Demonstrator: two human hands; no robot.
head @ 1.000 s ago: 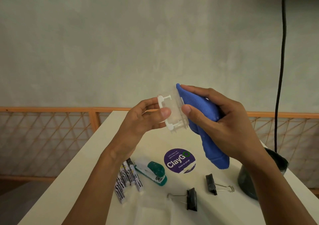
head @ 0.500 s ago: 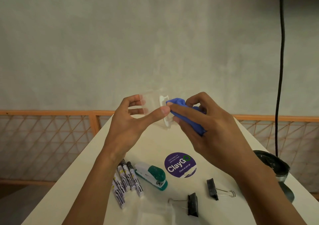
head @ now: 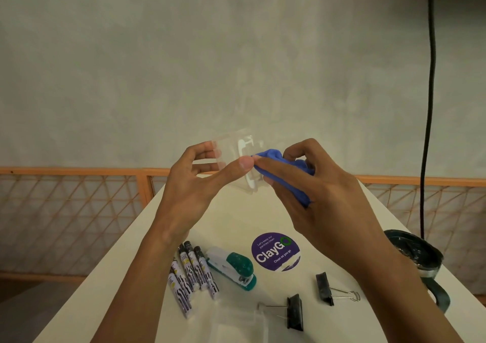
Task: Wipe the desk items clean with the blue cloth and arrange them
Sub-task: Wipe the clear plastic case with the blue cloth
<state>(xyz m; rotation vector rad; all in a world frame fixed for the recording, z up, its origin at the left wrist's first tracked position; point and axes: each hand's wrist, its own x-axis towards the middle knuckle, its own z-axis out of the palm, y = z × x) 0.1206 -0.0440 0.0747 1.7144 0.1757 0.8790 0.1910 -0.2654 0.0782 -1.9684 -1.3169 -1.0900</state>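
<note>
My left hand (head: pixel 194 185) holds a small clear plastic box (head: pixel 234 153) up in front of me, thumb on its near face and fingers behind it. My right hand (head: pixel 310 192) grips the bunched blue cloth (head: pixel 286 169) and presses it against the box's right side. On the white desk (head: pixel 126 277) below lie several black-and-white markers (head: pixel 190 271), a teal and white stapler (head: pixel 232 267) and two black binder clips (head: pixel 294 312) (head: pixel 326 288).
A round purple ClayGo sticker (head: pixel 274 252) is stuck on the desk. A clear plastic piece (head: pixel 236 324) lies at the near edge. A dark pot (head: pixel 413 256) stands at the desk's right edge. An orange railing (head: pixel 79 171) and a hanging black cable (head: pixel 428 106) stand behind.
The cloth, hanging long a second ago, is now bunched up in my right hand. The box has turned in my left hand, and my left fingers have spread along it.
</note>
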